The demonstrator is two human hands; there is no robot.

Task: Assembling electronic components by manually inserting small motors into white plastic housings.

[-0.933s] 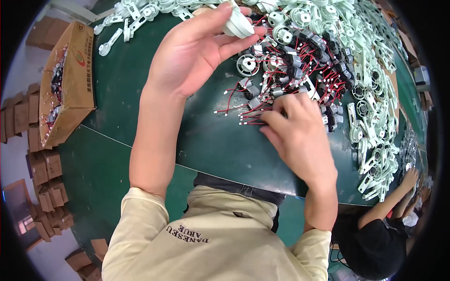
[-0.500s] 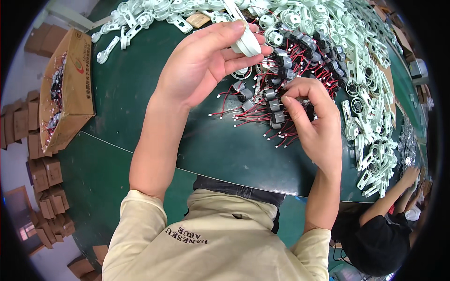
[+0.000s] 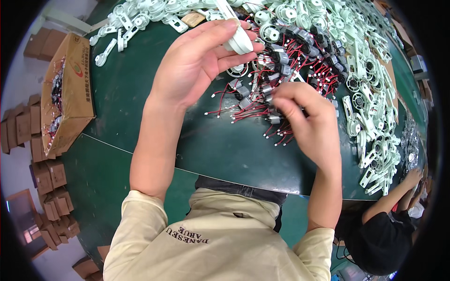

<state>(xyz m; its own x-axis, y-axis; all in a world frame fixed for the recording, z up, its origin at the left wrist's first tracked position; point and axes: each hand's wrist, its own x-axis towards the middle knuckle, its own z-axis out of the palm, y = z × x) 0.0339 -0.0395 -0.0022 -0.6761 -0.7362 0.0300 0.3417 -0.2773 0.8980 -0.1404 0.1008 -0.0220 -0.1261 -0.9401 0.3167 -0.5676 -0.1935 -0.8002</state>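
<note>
The left hand (image 3: 197,61) is raised over the far side of the green table (image 3: 187,140), its fingers closed around a white plastic housing (image 3: 236,35) held near the rounded end. The right hand (image 3: 307,119) is lower and to the right, fingertips pinched on a small motor (image 3: 272,100) lifted from the pile of motors with red and black leads (image 3: 286,61). The housing looks light, stiff and smooth, best gripped across its broad body. The motor seems small, hard and a little slippery, so it is safer taken by its metal can than by the thin wires.
</note>
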